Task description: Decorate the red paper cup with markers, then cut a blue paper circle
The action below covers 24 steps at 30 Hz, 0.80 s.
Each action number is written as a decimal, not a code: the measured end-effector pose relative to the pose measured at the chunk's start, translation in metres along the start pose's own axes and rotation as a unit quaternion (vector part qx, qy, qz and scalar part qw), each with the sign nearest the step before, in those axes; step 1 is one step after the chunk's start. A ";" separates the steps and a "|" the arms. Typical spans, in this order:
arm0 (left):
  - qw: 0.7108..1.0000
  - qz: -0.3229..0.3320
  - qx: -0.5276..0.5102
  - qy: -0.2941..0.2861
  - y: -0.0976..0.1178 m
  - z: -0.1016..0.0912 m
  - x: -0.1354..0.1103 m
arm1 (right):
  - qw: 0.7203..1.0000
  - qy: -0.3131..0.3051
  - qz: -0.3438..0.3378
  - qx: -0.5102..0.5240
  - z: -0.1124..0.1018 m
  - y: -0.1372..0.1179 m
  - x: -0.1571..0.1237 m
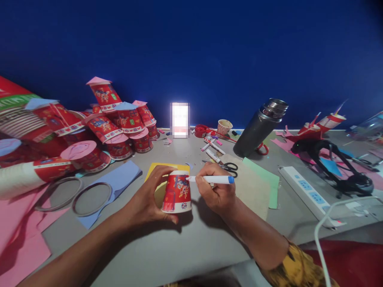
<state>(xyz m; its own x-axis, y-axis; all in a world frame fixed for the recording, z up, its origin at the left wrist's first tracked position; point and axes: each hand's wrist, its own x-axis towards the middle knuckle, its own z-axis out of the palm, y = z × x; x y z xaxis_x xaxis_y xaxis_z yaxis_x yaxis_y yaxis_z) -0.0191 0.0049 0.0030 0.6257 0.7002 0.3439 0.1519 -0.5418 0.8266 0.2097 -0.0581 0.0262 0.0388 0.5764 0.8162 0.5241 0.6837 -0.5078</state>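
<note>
My left hand (151, 194) grips a red and white printed paper cup (178, 193) from its left side, thumb under its lower rim. The cup has a coloured figure and blue drawn lines on its wall. In my right hand (216, 187) is a white marker (213, 179) with a blue end pointing right. The marker's tip meets the upper right of the cup's wall, or lies very close to it. Behind the cup lies a yellow paper sheet (155, 167). Black-handled scissors (230, 169) rest just beyond my right hand.
Decorated paper cups (130, 119) with paper tops are piled at left, near blue paper (125, 179) and two grey rings (92, 198). A dark flask (259, 129), green paper (273, 187), a power strip (308, 193) and a black strapped object (335, 167) occupy the right. A bright screen (180, 119) stands behind.
</note>
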 end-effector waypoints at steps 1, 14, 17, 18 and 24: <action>1.000 0.002 0.001 0.002 0.000 0.000 0.000 | 1.000 0.002 -0.001 0.000 0.000 0.000 0.000; 0.999 0.029 0.036 -0.002 -0.003 -0.001 -0.003 | 0.999 -0.025 -0.003 0.027 0.000 -0.002 -0.001; 0.999 0.028 0.026 -0.001 -0.003 -0.001 -0.003 | 0.999 -0.026 -0.001 0.026 -0.001 -0.003 -0.001; 0.999 0.029 0.020 -0.001 -0.003 -0.001 -0.003 | 1.000 -0.015 -0.002 0.020 -0.001 -0.003 -0.001; 0.999 0.035 0.024 -0.002 -0.008 -0.001 -0.003 | 0.999 -0.038 0.015 0.024 -0.002 -0.003 -0.002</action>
<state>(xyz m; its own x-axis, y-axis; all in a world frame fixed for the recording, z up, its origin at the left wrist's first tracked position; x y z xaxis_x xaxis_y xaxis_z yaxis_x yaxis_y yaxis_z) -0.0233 0.0071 -0.0039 0.6399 0.6571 0.3984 0.1441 -0.6119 0.7777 0.2097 -0.0617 0.0267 -0.0114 0.6278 0.7783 0.4830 0.6850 -0.5454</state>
